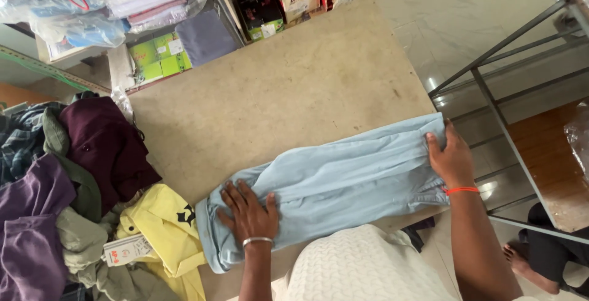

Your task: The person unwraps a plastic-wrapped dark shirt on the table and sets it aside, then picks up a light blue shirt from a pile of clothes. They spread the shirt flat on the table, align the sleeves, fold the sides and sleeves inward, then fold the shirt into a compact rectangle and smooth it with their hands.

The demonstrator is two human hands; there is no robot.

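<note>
**Light blue garment folded into a long strip on a table**

A pale, light blue garment (pixel 331 184) lies flat on a beige table (pixel 276 92), folded lengthwise into a long, narrow band. It runs at a slant, its left end lower and nearer the person, its right end higher and reaching the table's right edge. The cloth is soft, with shallow creases along its length and a rolled, hemmed edge at the left end. The left hand (pixel 248 212) presses flat on the left end; the right hand (pixel 453 157) grips the right end.
</note>
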